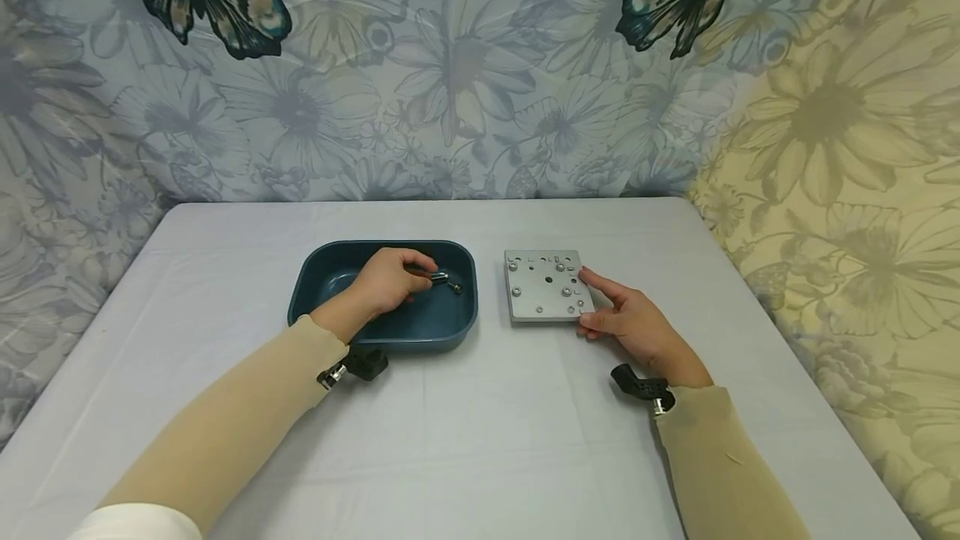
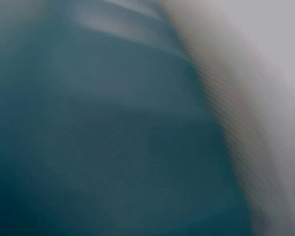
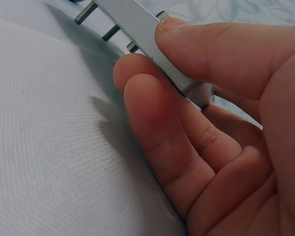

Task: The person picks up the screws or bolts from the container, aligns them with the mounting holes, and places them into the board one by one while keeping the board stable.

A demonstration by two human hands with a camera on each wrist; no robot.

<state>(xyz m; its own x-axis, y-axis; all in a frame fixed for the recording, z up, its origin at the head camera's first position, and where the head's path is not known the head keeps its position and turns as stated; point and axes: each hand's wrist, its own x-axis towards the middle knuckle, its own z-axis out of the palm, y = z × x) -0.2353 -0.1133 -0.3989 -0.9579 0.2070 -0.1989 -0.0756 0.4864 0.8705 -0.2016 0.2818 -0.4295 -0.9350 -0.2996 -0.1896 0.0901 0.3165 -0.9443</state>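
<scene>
My left hand [image 1: 382, 280] reaches into the dark blue tray [image 1: 465, 319], thumb and fingers pinching a small shiny metal bolt [image 1: 440, 277] that sticks out past the fingertips. Just beyond it, another small metal piece [image 1: 456, 287] lies in the tray. At the right, my right hand [image 1: 633, 319] grips the near right corner of a square silver metal plate [image 1: 532, 282]. Its thumb presses the upper face, with fingers curled beneath the edge [image 3: 182, 86]. Bolts stand in the plate's holes, and their threaded ends [image 3: 132, 46] poke out underneath, over the cloth.
A white cloth [image 1: 465, 440] covers the table. The tray stands left of the plate, with a narrow strip of cloth between them. Behind the table hangs a floral fabric backdrop [image 1: 450, 107] with butterflies. Blurred tray wall fills most of the left wrist view.
</scene>
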